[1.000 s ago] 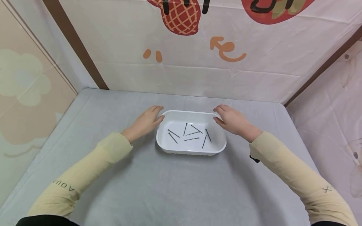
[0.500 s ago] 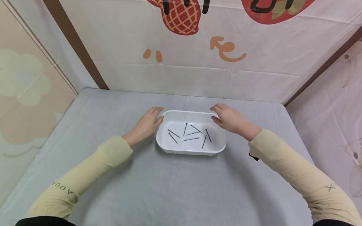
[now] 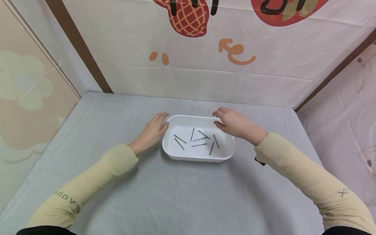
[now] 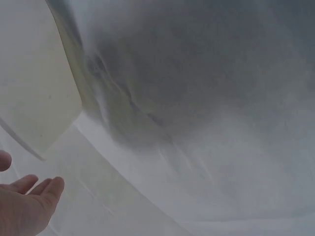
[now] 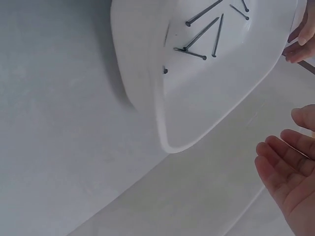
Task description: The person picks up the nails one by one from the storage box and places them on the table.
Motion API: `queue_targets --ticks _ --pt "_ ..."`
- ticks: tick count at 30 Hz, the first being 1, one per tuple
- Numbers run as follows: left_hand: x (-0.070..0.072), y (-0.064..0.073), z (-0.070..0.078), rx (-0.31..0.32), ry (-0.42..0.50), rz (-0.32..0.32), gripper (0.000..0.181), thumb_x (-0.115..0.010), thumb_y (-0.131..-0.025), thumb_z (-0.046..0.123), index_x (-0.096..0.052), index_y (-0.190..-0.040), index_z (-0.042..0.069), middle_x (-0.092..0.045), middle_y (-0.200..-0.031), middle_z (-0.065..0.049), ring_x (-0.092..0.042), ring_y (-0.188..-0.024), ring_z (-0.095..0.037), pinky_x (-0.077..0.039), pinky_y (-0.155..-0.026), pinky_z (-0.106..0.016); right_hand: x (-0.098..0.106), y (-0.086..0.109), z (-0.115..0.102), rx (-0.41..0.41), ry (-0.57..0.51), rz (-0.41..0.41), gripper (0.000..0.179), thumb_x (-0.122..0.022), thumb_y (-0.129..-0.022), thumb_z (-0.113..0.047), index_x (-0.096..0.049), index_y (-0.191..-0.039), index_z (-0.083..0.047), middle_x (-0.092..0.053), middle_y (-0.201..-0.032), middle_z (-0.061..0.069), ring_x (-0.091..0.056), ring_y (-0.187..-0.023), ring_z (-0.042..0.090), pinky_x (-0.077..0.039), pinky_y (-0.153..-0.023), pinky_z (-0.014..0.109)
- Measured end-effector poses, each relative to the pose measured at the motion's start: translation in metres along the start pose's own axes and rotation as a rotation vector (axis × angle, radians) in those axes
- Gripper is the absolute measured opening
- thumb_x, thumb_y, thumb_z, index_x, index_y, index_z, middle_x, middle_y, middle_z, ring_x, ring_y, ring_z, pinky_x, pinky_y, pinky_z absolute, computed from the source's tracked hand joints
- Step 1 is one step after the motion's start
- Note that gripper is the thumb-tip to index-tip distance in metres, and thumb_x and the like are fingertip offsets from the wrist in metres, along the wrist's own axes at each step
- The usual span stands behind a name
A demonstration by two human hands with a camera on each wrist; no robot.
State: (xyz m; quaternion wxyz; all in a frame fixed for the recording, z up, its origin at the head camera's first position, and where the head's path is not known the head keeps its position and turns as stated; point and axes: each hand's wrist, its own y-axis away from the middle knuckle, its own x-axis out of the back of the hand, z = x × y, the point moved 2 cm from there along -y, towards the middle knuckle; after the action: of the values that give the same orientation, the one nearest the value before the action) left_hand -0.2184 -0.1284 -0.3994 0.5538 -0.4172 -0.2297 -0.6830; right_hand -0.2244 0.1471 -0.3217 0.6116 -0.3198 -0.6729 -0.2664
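A white rectangular tray [image 3: 196,159] with rounded corners stands on the table, and several dark nails [image 3: 199,145] lie scattered on its floor. My left hand [image 3: 150,133] is at the tray's far left corner, fingertips right at the rim, thumb apart from the fingers. Over the far right corner hovers my right hand [image 3: 236,124], its fingers loosely bent with nothing between them. In the right wrist view that hand [image 5: 288,172] has its palm showing and stands off from the tray's wall [image 5: 206,108]. The left wrist view catches relaxed left fingers [image 4: 51,191].
Grey cloth [image 3: 188,195] covers the table. Behind it hangs a pale printed curtain [image 3: 117,49], with brown strips [image 3: 79,45] at the corners. Beige sleeves [image 3: 97,176] cover both forearms.
My right hand has shifted left, from beside the tray's right end to over its far right corner. The left hand has barely moved. The tray and nails stay put.
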Motion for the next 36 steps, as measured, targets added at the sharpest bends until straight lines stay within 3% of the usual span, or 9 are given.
queue_targets --ticks 14,22,36 --pt "-0.009 0.003 0.002 -0.026 0.033 0.055 0.040 -0.041 -0.095 0.013 -0.040 -0.131 -0.005 -0.041 -0.132 -0.022 -0.037 -0.125 -0.033 -0.029 -0.105 -0.043 0.003 -0.012 -0.011 0.017 -0.058 -0.030 0.028 -0.056 -0.089 -0.015 -0.058 -0.113 0.000 -0.059 -0.109 0.012 -0.059 -0.092 0.022 -0.049 -0.078 0.034" --pt "-0.014 0.004 0.003 0.010 0.044 0.056 0.039 -0.038 -0.096 0.013 -0.038 -0.131 -0.005 -0.040 -0.133 -0.021 -0.036 -0.126 -0.031 -0.030 -0.105 -0.041 0.006 -0.019 -0.018 0.031 -0.055 -0.042 0.028 -0.056 -0.089 -0.016 -0.058 -0.113 -0.001 -0.059 -0.109 0.011 -0.059 -0.091 0.021 -0.049 -0.078 0.033" --pt "-0.020 0.003 -0.001 0.021 0.064 0.080 0.039 -0.036 -0.095 0.010 -0.039 -0.131 -0.007 -0.041 -0.132 -0.022 -0.038 -0.125 -0.031 -0.032 -0.104 -0.040 0.008 -0.030 -0.027 0.061 -0.066 -0.043 0.026 -0.056 -0.090 -0.015 -0.058 -0.113 -0.003 -0.059 -0.108 0.008 -0.058 -0.094 0.020 -0.048 -0.080 0.032"
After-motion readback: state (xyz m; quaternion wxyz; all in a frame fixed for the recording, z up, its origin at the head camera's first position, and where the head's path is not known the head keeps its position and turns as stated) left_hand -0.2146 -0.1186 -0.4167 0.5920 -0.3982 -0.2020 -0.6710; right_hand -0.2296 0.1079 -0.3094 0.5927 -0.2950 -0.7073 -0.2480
